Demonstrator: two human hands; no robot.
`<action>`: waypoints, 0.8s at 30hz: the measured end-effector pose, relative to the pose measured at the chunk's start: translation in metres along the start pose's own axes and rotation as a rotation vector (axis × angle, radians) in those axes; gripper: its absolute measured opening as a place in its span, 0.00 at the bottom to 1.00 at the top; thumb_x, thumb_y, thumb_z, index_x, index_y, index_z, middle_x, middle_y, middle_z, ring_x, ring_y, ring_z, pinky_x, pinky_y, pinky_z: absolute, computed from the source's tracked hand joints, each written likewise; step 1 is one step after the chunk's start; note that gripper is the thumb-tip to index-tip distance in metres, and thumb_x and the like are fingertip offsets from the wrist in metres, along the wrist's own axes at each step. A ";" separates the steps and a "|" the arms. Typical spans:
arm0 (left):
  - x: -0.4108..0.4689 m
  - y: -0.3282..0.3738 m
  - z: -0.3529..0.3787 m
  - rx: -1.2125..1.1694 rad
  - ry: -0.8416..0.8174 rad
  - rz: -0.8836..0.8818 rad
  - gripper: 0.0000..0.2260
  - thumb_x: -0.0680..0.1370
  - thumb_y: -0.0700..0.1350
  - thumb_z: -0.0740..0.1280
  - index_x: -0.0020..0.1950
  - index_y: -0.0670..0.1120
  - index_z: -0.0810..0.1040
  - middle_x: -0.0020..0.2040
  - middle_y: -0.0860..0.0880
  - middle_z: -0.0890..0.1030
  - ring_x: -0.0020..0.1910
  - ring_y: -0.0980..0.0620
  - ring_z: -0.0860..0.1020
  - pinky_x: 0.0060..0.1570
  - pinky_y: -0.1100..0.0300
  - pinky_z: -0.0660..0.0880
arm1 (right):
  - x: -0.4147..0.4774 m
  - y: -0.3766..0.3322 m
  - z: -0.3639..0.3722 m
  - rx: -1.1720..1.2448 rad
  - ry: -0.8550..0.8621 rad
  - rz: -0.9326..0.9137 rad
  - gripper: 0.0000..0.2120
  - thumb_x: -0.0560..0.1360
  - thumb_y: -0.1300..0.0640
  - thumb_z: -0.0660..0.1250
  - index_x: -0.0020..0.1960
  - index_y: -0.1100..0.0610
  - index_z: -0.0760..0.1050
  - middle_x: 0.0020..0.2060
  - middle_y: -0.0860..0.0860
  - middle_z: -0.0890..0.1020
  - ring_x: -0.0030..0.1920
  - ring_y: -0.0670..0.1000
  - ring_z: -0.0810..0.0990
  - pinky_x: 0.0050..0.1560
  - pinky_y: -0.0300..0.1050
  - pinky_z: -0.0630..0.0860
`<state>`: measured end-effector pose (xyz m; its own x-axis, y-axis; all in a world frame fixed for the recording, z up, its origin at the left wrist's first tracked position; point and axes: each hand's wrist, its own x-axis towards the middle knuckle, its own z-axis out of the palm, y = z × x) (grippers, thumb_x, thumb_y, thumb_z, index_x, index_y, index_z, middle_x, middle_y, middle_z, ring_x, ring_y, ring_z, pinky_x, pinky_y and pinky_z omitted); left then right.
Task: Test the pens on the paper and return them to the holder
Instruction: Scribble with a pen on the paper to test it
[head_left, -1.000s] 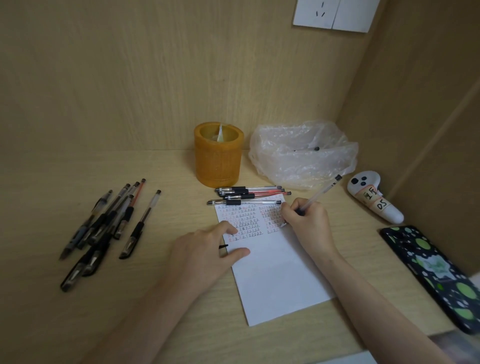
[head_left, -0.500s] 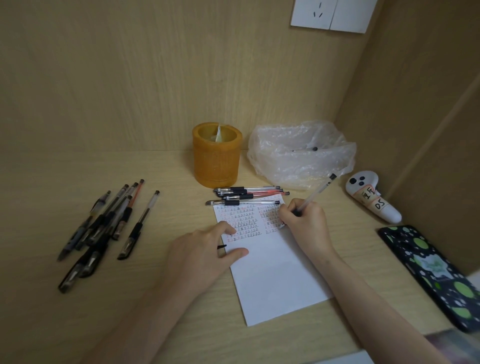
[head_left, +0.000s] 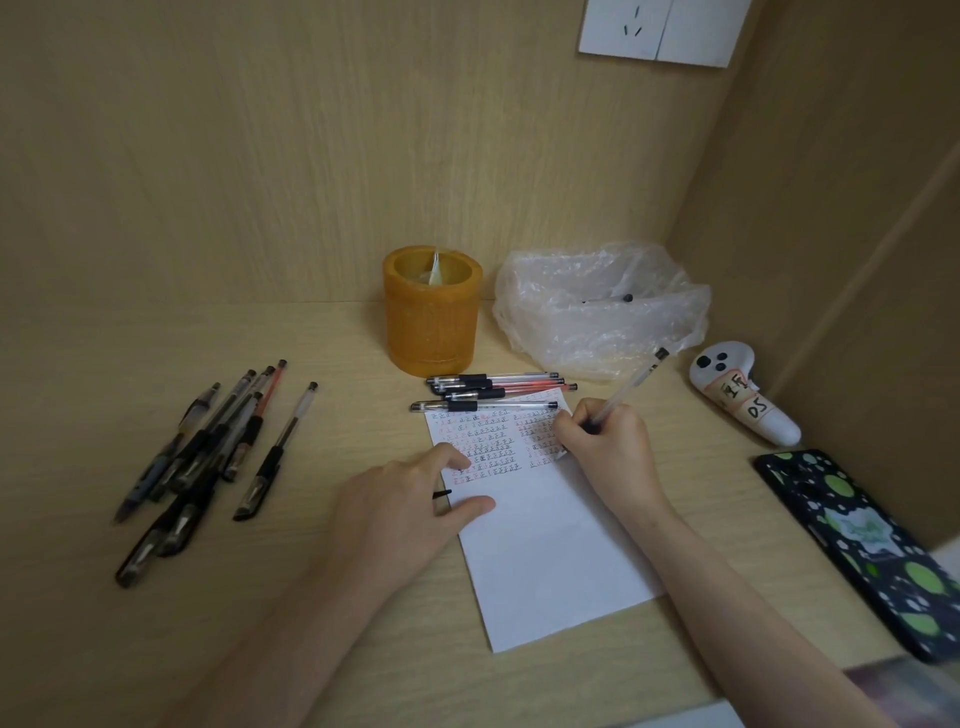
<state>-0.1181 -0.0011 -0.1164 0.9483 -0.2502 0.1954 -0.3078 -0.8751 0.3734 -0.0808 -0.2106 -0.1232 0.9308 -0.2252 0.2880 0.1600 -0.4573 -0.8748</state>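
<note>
Meanwhile right hand (head_left: 605, 447) fingers pinched pen (head_left: 631, 387), tip hidden beneath them on paper (head_left: 550, 545); left hand (head_left: 400, 512) fingers spread, pressing sheet edge

Home study nook, judging by wooden desk (head_left: 156, 649) boxed in by panel walls (head_left: 260, 156), wall socket (head_left: 660, 31) above the holder (head_left: 431, 322).

Soft, dim, warm light; wide-angle warping, blurred lower-right corner.
</note>
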 end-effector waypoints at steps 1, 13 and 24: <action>0.000 0.000 0.000 -0.001 -0.001 0.000 0.21 0.70 0.69 0.58 0.57 0.61 0.70 0.31 0.54 0.77 0.31 0.59 0.75 0.33 0.64 0.72 | 0.000 0.000 0.000 0.002 0.001 0.002 0.18 0.71 0.66 0.67 0.25 0.60 0.66 0.24 0.53 0.67 0.26 0.44 0.62 0.27 0.35 0.59; -0.002 0.003 -0.004 -0.087 0.036 0.006 0.19 0.70 0.67 0.60 0.58 0.61 0.69 0.29 0.53 0.74 0.30 0.58 0.74 0.32 0.64 0.72 | 0.001 -0.003 -0.004 0.140 0.091 0.035 0.17 0.74 0.65 0.66 0.28 0.65 0.69 0.22 0.48 0.69 0.25 0.41 0.65 0.30 0.34 0.62; 0.002 0.008 0.003 -0.654 -0.008 0.116 0.24 0.80 0.39 0.59 0.71 0.58 0.57 0.47 0.57 0.78 0.50 0.62 0.76 0.54 0.69 0.69 | 0.002 -0.014 -0.016 0.801 -0.195 0.040 0.10 0.76 0.56 0.67 0.38 0.57 0.70 0.26 0.53 0.78 0.25 0.50 0.74 0.25 0.38 0.66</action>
<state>-0.1180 -0.0102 -0.1160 0.9061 -0.3327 0.2613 -0.3888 -0.4117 0.8242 -0.0859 -0.2183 -0.1041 0.9693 -0.0412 0.2424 0.2428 0.3167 -0.9169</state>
